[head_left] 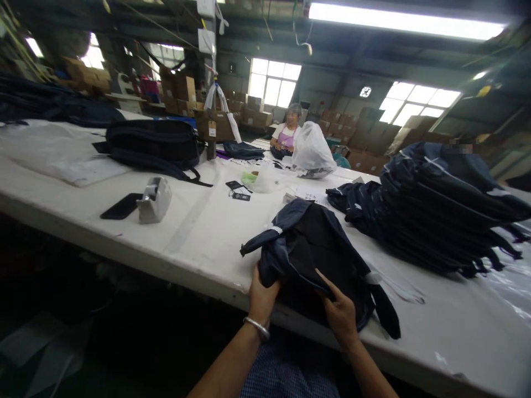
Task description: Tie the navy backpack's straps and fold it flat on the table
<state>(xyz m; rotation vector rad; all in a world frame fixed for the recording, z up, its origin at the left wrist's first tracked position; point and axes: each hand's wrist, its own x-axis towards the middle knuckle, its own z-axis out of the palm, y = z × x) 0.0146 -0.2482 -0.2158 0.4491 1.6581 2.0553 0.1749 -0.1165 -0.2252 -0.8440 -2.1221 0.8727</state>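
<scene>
Dark navy fabric backpack lying at the near edge of the long white counter. Left hand grips the bag's left side, fingertips hidden in the folds; right hand rests on it — forefinger extended, remaining fingers hard to make out. Right of it, a tall stack of matching navy backpacks, partly cut off. Grey tape dispenser and black phone lie well apart, left.
</scene>
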